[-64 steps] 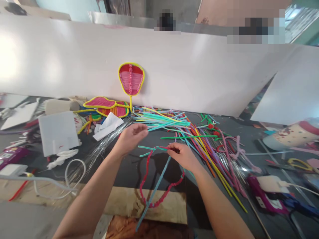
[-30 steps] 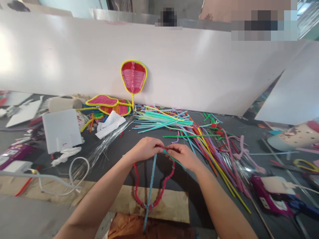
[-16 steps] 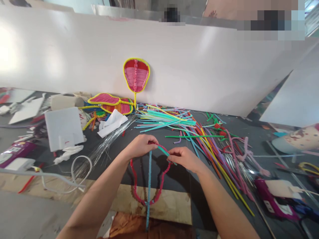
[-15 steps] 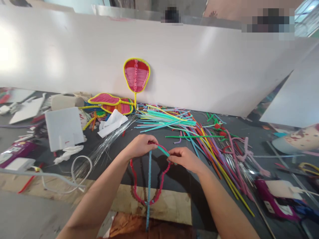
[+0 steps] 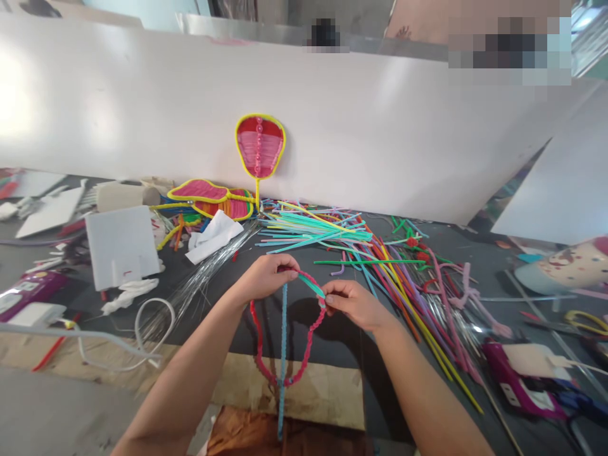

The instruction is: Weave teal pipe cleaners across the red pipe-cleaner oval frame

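Note:
A loop of twisted red pipe cleaner [image 5: 308, 347] hangs between my hands, with a straight blue pipe cleaner [image 5: 284, 342] running down its middle and out below. My left hand [image 5: 272, 278] pinches the top of the loop, where the blue stem meets it. At the upper right of the loop, my right hand [image 5: 351, 303] is closed on a teal pipe cleaner [image 5: 311, 285] that lies along the red one. The fingertips of my left hand partly hide the join.
Bundled pipe cleaners [image 5: 318, 229] lie behind my hands, beside thin metal wires [image 5: 199, 275]. A yellow-edged pink paddle shape [image 5: 260, 147] stands against the white board [image 5: 361, 126]. Purple glue guns [image 5: 515, 386] lie at both sides, with scissors [image 5: 565, 323] at right.
My right hand has shifted slightly right along the loop, and more of the teal strand and the red edge below it shows. My left hand keeps its hold.

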Tool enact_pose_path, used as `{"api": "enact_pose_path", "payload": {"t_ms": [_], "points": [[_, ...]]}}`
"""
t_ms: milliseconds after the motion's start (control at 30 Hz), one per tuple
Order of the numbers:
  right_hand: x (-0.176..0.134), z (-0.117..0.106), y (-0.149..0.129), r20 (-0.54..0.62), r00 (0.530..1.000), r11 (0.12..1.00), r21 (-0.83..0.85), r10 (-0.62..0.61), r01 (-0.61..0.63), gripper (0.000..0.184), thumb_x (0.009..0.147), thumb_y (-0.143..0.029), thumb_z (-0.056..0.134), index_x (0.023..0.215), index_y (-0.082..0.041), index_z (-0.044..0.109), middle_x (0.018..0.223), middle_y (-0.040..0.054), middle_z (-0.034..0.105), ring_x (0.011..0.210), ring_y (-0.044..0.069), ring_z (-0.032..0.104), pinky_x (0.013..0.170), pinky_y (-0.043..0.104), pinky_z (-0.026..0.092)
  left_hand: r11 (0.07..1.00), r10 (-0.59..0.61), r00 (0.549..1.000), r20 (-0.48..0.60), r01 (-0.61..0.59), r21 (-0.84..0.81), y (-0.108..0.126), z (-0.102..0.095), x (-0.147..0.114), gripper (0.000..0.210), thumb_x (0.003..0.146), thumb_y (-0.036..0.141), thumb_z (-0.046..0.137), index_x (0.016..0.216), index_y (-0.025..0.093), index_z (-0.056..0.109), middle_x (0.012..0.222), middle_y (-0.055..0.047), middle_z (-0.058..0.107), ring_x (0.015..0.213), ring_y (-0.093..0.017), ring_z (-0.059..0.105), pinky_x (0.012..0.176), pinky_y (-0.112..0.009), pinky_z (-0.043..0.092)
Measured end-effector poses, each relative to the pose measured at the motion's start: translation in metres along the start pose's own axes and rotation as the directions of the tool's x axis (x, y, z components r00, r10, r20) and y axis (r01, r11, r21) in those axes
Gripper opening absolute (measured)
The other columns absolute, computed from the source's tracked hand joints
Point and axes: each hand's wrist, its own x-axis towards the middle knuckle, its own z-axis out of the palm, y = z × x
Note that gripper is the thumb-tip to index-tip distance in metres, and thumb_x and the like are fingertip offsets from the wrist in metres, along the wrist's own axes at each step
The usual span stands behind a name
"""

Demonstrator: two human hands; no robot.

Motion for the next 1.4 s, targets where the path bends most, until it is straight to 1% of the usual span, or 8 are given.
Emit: {"api": "enact_pose_path", "payload": {"t_ms": [367,567,667,800,967,1067,1167,1400], "points": [[0.001,0.018,0.005,0.128,0.991,0.909,0.416,-0.033,-0.023,0.024,0.071,-0.037,0.072,0.075,-0.016,0.061,0.073,0.0014,0.061,0.07,0.014,0.06,0.068,0.027,0.047,0.995,0.042,0.999,0.019,-0.041,-0.092,0.009,-0.002,-0.002,0.019,0.079,0.031,0.051,0.084,0.016,0.064,0.065,0.002,0.056,0.061,-0.012,0.049,0.056,-0.021,0.036],[0.006,0.011,0.013,0.122,0.991,0.899,0.438,-0.047,-0.012,0.021,0.074,-0.033,0.072,0.076,-0.015,0.059,0.071,0.0013,0.062,0.069,0.014,0.062,0.067,0.028,0.047,0.963,0.26,0.961,0.093,-0.266,0.048,0.023,-0.008,-0.002,0.033,0.084,0.031,0.05,0.115,0.021,0.059,0.112,-0.005,0.063,0.101,-0.018,0.057,0.087,-0.027,0.041],[0.006,0.009,0.014,0.123,0.991,0.9,0.437,-0.05,-0.009,0.02,0.075,-0.031,0.071,0.077,-0.015,0.06,0.071,0.0018,0.063,0.069,0.014,0.062,0.068,0.029,0.047,0.918,0.355,0.913,0.199,-0.381,0.113,0.034,-0.005,0.002,0.028,0.088,0.029,0.046,0.109,0.019,0.062,0.106,-0.006,0.066,0.098,-0.017,0.059,0.087,-0.026,0.04],[0.006,0.009,0.015,0.116,0.992,0.898,0.44,-0.054,-0.002,0.017,0.075,-0.03,0.07,0.077,-0.016,0.061,0.071,0.0012,0.062,0.068,0.015,0.061,0.067,0.03,0.047,0.905,0.336,0.901,0.276,-0.39,0.172,0.041,-0.003,0.008,0.021,0.087,0.027,0.048,0.094,0.019,0.065,0.09,-0.003,0.067,0.085,-0.015,0.06,0.076,-0.022,0.041],[0.01,0.01,0.015,-0.043,0.999,0.953,0.299,-0.028,0.04,0.015,0.075,-0.032,0.069,0.081,-0.019,0.063,0.081,0.0011,0.063,0.074,0.014,0.059,0.07,0.029,0.044,0.919,0.299,0.912,0.283,-0.355,0.173,0.039,-0.006,0.012,0.017,0.085,0.025,0.048,0.085,0.018,0.064,0.084,-0.001,0.065,0.079,-0.013,0.058,0.069,-0.019,0.039],[0.011,0.012,0.011,-0.232,0.954,0.982,-0.063,-0.189,0.179,0.013,0.074,-0.032,0.068,0.079,-0.021,0.067,0.085,0.0008,0.062,0.079,0.015,0.056,0.075,0.028,0.042,0.929,0.258,0.932,0.255,-0.311,0.199,0.035,-0.008,0.011,0.017,0.084,0.024,0.048,0.084,0.018,0.064,0.084,-0.001,0.065,0.078,-0.013,0.057,0.069,-0.02,0.038],[0.01,0.015,0.005,-0.262,0.931,0.934,-0.317,-0.253,0.165,0.013,0.076,-0.032,0.064,0.082,-0.022,0.07,0.08,0.001,0.064,0.078,0.016,0.056,0.075,0.029,0.041,0.938,0.229,0.945,0.233,-0.277,0.206,0.031,-0.007,0.01,0.016,0.084,0.023,0.049,0.083,0.018,0.064,0.084,0.0,0.065,0.078,-0.013,0.057,0.068,-0.02,0.038],[0.008,0.024,0.006,-0.261,0.958,0.99,-0.114,-0.114,0.087,0.021,0.081,-0.034,0.057,0.09,-0.02,0.068,0.072,-0.0006,0.061,0.066,0.013,0.054,0.067,0.027,0.043,0.941,0.203,0.964,0.174,-0.241,0.239,0.026,-0.002,0.01,0.017,0.083,0.023,0.047,0.081,0.018,0.064,0.081,0.0,0.065,0.077,-0.014,0.057,0.068,-0.021,0.038]]}}
